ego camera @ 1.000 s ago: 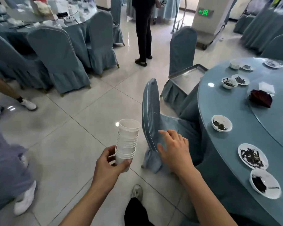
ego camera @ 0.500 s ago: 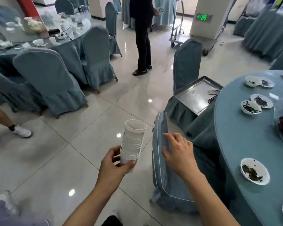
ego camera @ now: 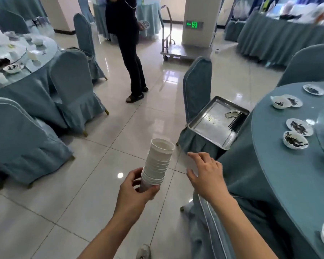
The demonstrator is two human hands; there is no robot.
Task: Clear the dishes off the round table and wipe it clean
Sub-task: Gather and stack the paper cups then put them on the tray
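Note:
My left hand grips a stack of white paper cups by its base, held upright over the floor. My right hand hovers open beside the stack, fingers spread, above a covered chair back. At the right is the round table under a blue cloth, with several dirty white plates and bowls, such as a bowl and a plate. A metal tray with chopsticks and scraps rests on a chair seat by the table's edge.
A person in black stands ahead on the tiled floor. A metal trolley is parked by a pillar. Covered chairs ring another laden round table at the left. More draped tables stand at the back right.
The view has swung and advanced towards the tray and its chair. My right hand has lifted off the near chair back and now hovers open. The cup stack stays in my left hand.

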